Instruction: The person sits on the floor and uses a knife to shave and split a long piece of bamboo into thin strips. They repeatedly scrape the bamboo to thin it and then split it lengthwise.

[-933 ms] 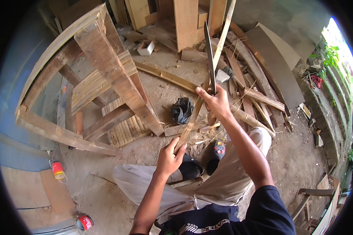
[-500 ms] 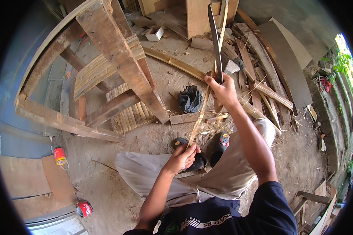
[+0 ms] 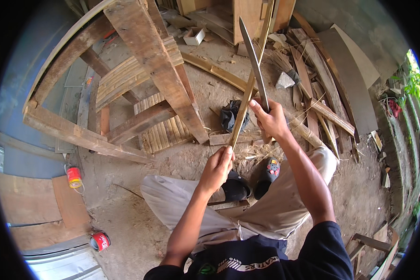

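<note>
A long, narrow split bamboo strip slants up and away from my left hand, whose fingers are closed around its near end. My right hand grips a machete by its handle. The machete's long dark blade points away from me and up to the left, crossing the strip partway along. Whether the edge touches the strip I cannot tell. Both hands are above my bent legs, and a black plastic bag lies on the ground beyond the strip.
A wooden frame with bamboo slats stands at the left. Planks and boards are heaped at the right. Two red cans sit at the left. Shavings litter the ground by my feet; a small white box lies farther off.
My left hand has moved up and away from me with the strip. The machete has tilted further left, and my right hand is a little lower, now apart from the strip.
</note>
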`<action>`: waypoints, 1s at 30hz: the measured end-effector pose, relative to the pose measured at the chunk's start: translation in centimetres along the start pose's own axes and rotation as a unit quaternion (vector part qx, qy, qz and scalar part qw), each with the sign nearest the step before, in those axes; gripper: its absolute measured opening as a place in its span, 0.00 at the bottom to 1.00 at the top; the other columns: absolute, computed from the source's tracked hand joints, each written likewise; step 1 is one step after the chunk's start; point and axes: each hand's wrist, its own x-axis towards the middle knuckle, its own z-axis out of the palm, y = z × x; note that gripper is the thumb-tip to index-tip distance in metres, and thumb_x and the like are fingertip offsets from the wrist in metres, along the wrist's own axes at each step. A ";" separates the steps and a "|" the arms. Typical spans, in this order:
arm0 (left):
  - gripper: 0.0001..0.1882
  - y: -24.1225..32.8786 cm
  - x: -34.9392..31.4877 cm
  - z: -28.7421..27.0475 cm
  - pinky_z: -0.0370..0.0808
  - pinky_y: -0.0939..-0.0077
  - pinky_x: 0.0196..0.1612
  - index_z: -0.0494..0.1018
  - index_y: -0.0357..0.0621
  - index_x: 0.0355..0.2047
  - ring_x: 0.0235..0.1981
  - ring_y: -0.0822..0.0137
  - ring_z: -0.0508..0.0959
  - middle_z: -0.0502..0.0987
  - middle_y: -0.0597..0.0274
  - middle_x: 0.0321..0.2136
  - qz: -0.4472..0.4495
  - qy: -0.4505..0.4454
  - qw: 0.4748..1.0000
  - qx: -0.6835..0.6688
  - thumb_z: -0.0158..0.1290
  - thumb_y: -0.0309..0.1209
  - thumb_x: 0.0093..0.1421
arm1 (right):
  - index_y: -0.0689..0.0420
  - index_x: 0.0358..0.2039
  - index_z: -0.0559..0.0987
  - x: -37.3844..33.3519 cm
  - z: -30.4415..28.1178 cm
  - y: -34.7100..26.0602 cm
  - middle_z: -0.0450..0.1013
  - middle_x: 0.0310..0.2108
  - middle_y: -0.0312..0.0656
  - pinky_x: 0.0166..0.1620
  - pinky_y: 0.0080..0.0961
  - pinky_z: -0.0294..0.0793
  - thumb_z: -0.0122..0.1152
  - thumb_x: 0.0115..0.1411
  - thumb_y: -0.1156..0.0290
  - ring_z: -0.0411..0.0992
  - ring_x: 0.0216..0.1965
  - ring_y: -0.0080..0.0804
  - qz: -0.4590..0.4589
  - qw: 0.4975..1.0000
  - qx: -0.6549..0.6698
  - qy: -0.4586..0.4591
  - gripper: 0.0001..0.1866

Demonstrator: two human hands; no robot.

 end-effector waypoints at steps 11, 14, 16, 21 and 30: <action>0.15 -3.0 1.5 1.6 0.64 0.78 0.20 0.68 0.40 0.30 0.16 0.79 0.67 0.68 0.70 0.14 0.131 0.082 0.980 0.128 0.48 0.39 0.69 | 0.65 0.36 0.75 -0.7 0.5 -1.4 0.66 0.16 0.29 0.15 0.16 0.60 0.62 0.64 0.66 0.61 0.12 0.14 -0.021 0.987 0.158 -0.016 0.13; 0.16 -4.7 2.7 1.3 0.65 0.82 0.19 0.67 0.41 0.28 0.16 0.79 0.70 0.71 0.67 0.16 0.200 0.087 0.960 0.177 0.47 0.38 0.70 | 0.64 0.35 0.76 -0.8 0.5 -1.7 0.66 0.16 0.29 0.15 0.16 0.60 0.63 0.63 0.67 0.61 0.12 0.14 -0.034 0.987 0.155 0.004 0.12; 0.15 -5.8 3.6 1.2 0.68 0.80 0.24 0.68 0.39 0.29 0.19 0.78 0.72 0.72 0.66 0.18 0.215 0.080 0.960 0.161 0.46 0.37 0.70 | 0.64 0.36 0.78 -0.8 0.3 -1.7 0.68 0.17 0.30 0.19 0.16 0.61 0.64 0.62 0.66 0.63 0.16 0.14 -0.053 0.982 0.178 0.023 0.12; 0.15 -6.8 6.0 0.7 0.72 0.77 0.34 0.70 0.36 0.33 0.27 0.76 0.74 0.74 0.65 0.22 0.205 0.036 0.966 0.153 0.45 0.35 0.71 | 0.63 0.33 0.80 -0.6 -0.3 -1.8 0.71 0.19 0.30 0.24 0.19 0.65 0.66 0.60 0.66 0.66 0.21 0.15 -0.098 0.986 0.121 0.059 0.11; 0.26 -6.7 4.2 0.9 0.70 0.80 0.21 0.69 0.41 0.29 0.15 0.75 0.71 0.70 0.65 0.15 0.071 -0.114 0.990 0.035 0.36 0.51 0.71 | 0.63 0.28 0.79 -0.1 -1.2 -2.5 0.73 0.18 0.35 0.27 0.23 0.67 0.66 0.57 0.66 0.67 0.22 0.17 -0.137 0.974 -0.020 0.179 0.12</action>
